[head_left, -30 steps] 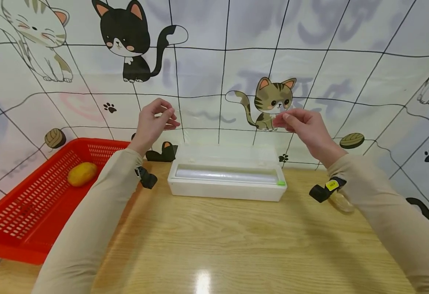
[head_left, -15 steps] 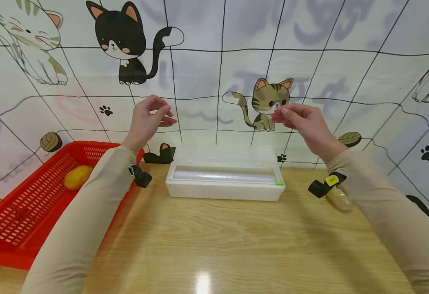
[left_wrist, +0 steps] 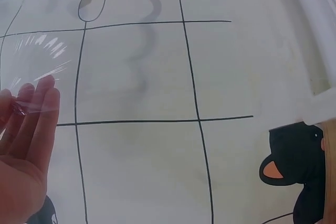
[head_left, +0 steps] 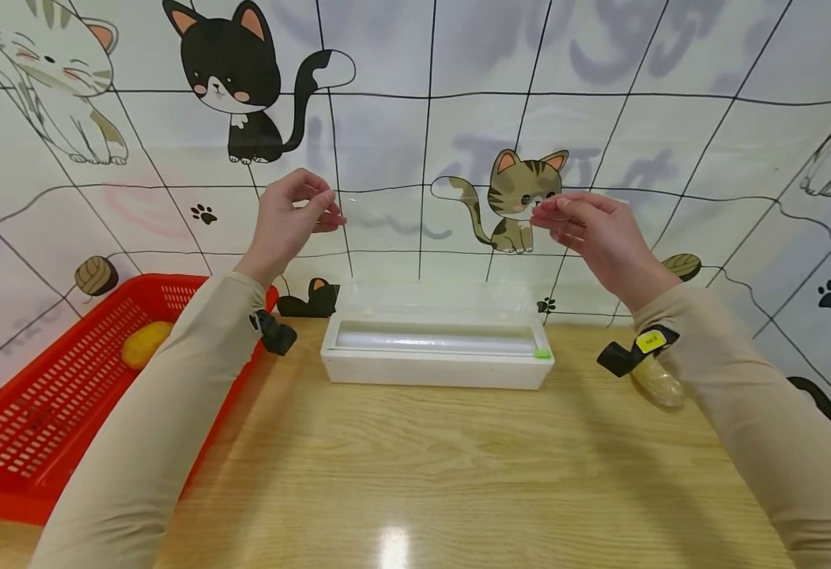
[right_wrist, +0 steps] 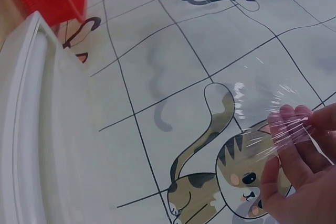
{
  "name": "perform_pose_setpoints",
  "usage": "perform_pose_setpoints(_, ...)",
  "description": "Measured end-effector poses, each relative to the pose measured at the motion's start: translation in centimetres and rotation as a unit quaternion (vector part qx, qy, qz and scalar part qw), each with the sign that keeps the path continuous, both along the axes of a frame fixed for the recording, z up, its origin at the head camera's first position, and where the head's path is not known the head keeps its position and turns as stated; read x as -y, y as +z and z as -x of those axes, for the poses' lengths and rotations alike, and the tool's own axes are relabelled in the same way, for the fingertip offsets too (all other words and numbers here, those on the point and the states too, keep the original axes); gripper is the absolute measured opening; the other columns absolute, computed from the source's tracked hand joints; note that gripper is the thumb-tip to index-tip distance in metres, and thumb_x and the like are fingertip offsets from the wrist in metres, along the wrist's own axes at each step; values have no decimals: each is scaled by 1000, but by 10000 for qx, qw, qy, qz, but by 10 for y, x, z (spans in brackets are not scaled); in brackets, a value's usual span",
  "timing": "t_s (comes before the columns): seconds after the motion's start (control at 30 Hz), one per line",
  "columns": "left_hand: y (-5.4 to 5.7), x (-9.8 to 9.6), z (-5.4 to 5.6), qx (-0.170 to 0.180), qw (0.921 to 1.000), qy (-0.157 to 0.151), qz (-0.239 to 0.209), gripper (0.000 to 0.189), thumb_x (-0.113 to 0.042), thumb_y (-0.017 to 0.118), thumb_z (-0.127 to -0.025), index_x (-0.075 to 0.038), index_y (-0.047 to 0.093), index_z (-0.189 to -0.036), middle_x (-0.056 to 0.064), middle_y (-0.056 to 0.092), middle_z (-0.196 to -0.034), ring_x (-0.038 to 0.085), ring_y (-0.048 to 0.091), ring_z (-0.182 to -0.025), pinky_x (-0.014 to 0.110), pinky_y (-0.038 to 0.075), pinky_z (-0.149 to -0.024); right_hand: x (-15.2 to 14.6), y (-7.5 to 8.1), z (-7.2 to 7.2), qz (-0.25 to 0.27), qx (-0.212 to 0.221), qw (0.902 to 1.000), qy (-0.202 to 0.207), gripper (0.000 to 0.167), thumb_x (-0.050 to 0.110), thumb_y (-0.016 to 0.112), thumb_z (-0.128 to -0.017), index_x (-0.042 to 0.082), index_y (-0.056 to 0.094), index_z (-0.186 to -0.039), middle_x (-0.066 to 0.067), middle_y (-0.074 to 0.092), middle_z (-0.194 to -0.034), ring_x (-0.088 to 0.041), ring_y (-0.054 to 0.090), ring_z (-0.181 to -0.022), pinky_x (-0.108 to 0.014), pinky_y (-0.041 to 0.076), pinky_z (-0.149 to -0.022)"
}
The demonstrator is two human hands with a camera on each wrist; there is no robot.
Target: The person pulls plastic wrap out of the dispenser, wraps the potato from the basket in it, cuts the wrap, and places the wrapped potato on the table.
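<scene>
Film (right_wrist: 283, 95) is up, spanning the space between the two grips! Left hand (head_left: 290, 217) pinches one edge, thumb against fingers; right hand (head_left: 603, 245) pinches the other. Below and between them sits the white box (head_left: 432, 373), lid (head_left: 440, 299) raised, roll (head_left: 436, 341) showing; whether the sheet is cut free, I can't tell. So the pulling-out looks done, I'd judge, while the laying-down isn't. Down left of the left grip, a yellow fruit (head_left: 143, 345) lies bare in the red basket (head_left: 2, 502); below the right grip, a pale yellow thing (head_left: 660, 387), half hidden by the wrist, looks glossy, maybe wrapped. Underneath runs a wood-grain table (head_left: 415, 466); beyond both grips, a white gridded wall (head_left: 387, 126) full of cartoon cats.
</scene>
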State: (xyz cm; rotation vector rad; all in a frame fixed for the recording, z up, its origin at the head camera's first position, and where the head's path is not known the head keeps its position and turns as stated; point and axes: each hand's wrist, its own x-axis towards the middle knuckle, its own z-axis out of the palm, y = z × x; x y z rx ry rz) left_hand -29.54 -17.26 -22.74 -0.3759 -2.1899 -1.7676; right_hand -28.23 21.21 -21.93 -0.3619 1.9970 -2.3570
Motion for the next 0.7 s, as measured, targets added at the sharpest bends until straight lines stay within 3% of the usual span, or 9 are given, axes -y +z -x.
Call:
perform_pose_setpoints(0.1, 2, -1, -1, 0, 9999, -13, -116, 13, -9, 59, -96, 2, 58, -103, 14, 64, -91, 17, 69, -76, 29, 55, -73, 0, 2, -1, 364, 179, 9992, 20, 13, 14, 63, -95, 4, 69, -100, -6, 71, -100, -17, 67, -97, -28, 46, -82)
perform_pose_setpoints(0.33, 8, 2, -4, -28, 9997, 24, -240, 10, -10, 60, -96, -2, 59, -102, 13, 65, -90, 17, 69, -76, 29, 55, -74, 3, 9, -2, 337, 68, 9994, 30, 14, 14, 59, -97, 3, 69, -99, -7, 72, -99, -18, 67, -97, -30, 43, -85)
perform_pose_setpoints(0.7, 18, 3, -7, -208, 9992, 51, 334, 11, -11, 58, -97, -2, 58, -104, 13, 65, -92, 14, 70, -76, 28, 54, -75, 3, 21, -2, 206, -88, 9997, 9, 14, 13, 63, -95, 1, 70, -98, -8, 72, -95, -17, 69, -92, -27, 46, -84)
